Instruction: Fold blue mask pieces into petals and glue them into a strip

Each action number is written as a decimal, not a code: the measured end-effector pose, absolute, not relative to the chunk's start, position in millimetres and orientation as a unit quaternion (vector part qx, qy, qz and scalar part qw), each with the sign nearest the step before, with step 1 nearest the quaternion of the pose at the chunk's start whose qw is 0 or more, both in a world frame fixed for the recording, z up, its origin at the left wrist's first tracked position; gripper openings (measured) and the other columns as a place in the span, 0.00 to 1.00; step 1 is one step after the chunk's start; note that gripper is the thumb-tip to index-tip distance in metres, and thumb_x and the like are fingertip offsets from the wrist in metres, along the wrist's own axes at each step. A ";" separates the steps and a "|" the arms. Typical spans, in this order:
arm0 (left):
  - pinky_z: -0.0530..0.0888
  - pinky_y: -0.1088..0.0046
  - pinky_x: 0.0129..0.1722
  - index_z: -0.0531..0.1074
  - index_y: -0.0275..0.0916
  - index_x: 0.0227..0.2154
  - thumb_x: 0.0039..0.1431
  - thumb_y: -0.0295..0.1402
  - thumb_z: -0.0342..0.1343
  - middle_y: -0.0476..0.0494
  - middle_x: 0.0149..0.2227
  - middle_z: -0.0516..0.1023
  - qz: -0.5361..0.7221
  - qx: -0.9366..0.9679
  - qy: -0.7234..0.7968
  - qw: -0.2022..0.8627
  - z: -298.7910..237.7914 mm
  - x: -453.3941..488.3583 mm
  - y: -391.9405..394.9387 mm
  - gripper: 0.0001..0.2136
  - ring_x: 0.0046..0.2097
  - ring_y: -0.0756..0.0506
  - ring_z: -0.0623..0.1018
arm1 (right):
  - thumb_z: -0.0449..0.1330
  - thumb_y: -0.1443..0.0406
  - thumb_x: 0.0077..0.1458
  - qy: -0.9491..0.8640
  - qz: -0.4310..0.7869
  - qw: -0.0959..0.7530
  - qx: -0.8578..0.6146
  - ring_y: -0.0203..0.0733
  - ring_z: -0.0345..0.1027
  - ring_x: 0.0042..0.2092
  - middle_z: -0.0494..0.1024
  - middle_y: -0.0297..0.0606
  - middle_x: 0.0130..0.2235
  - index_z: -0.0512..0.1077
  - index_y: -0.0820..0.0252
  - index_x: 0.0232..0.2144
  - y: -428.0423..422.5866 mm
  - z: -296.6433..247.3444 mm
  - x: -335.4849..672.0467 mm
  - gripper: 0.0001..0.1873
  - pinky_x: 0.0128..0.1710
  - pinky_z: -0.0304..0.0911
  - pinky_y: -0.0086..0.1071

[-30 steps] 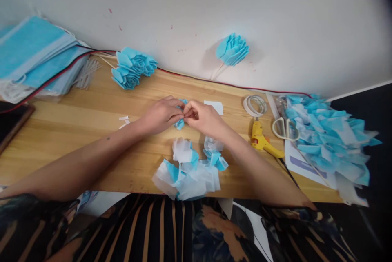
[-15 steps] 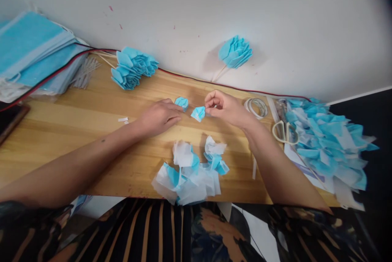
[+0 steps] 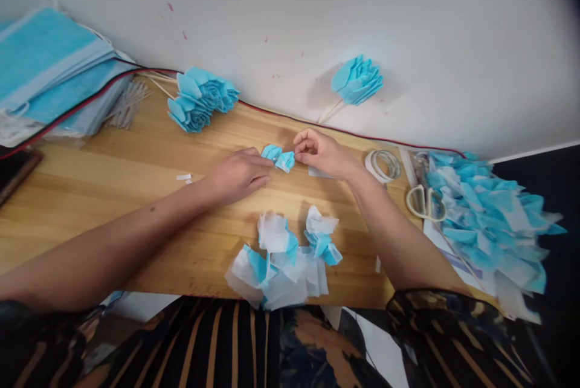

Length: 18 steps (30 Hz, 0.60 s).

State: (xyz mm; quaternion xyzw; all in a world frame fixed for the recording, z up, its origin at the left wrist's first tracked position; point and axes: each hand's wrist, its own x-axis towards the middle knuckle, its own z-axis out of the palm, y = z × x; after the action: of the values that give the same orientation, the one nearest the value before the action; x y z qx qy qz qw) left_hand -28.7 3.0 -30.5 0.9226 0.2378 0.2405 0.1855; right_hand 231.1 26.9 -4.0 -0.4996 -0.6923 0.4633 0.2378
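In the middle of the table, my left hand (image 3: 240, 176) pinches a small rolled blue fabric piece (image 3: 270, 152) at its fingertips. My right hand (image 3: 321, 153) has its fingers closed on the edge of a blue fabric petal (image 3: 285, 161). The petal and the rolled piece meet, or nearly so; I cannot tell whether they touch. A pale flat strip (image 3: 317, 172) lies under my right hand. Closer to my body sits a loose heap of crumpled white and blue fabric pieces (image 3: 290, 273).
Blue fabric flowers (image 3: 203, 98) on sticks lie at the back, and another flower (image 3: 357, 80) leans against the wall. Blue face masks (image 3: 54, 67) are stacked left. Tape rolls (image 3: 383, 165), scissors (image 3: 426, 202) and a large pile of petals (image 3: 493, 219) are at right.
My right hand has moved left, bringing the petal up to the rolled piece. My left hand has stayed nearly in place. The view has shifted slightly.
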 end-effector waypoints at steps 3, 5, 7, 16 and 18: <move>0.73 0.62 0.48 0.78 0.38 0.32 0.70 0.33 0.47 0.41 0.47 0.84 0.223 0.933 0.235 0.156 -28.6 -29.2 3.0 0.16 0.44 0.41 0.78 | 0.64 0.66 0.45 -0.690 0.471 0.245 -0.492 0.35 0.67 0.31 0.77 0.30 0.31 0.66 0.56 0.37 29.4 -10.8 230.2 0.15 0.34 0.60 0.30; 0.73 0.62 0.47 0.78 0.38 0.32 0.71 0.33 0.46 0.41 0.47 0.84 0.220 0.935 0.234 0.150 -27.6 -29.2 3.0 0.16 0.44 0.42 0.78 | 0.64 0.65 0.46 -0.689 0.473 0.251 -0.488 0.35 0.68 0.32 0.77 0.30 0.31 0.67 0.57 0.37 30.2 -14.9 229.3 0.14 0.35 0.60 0.30; 0.73 0.63 0.47 0.78 0.39 0.32 0.71 0.33 0.46 0.42 0.45 0.84 0.217 0.936 0.236 0.148 -27.2 -29.0 3.0 0.16 0.43 0.42 0.78 | 0.64 0.65 0.46 -0.692 0.469 0.255 -0.486 0.36 0.69 0.33 0.76 0.31 0.32 0.67 0.57 0.36 30.4 -17.4 228.4 0.14 0.35 0.61 0.31; 0.74 0.61 0.48 0.78 0.39 0.32 0.70 0.33 0.47 0.41 0.44 0.84 0.221 0.931 0.240 0.161 -27.6 -28.7 2.9 0.15 0.44 0.42 0.78 | 0.57 0.65 0.55 -0.768 0.385 0.217 -0.463 0.37 0.66 0.34 0.77 0.33 0.35 0.74 0.58 0.37 26.6 -17.2 227.7 0.08 0.37 0.61 0.31; 0.74 0.61 0.48 0.78 0.39 0.31 0.70 0.33 0.47 0.40 0.44 0.84 0.222 0.930 0.242 0.167 -27.4 -28.8 2.9 0.16 0.43 0.41 0.78 | 0.56 0.64 0.56 -0.772 0.378 0.209 -0.467 0.37 0.66 0.34 0.78 0.34 0.35 0.76 0.58 0.40 26.1 -18.1 227.8 0.11 0.37 0.61 0.32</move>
State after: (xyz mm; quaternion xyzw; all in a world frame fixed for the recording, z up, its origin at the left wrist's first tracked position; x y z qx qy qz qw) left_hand -28.8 2.9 -27.4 0.9296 0.2419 0.2221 0.1673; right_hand 227.8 26.1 -18.1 -0.4669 -0.7717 0.3776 0.2093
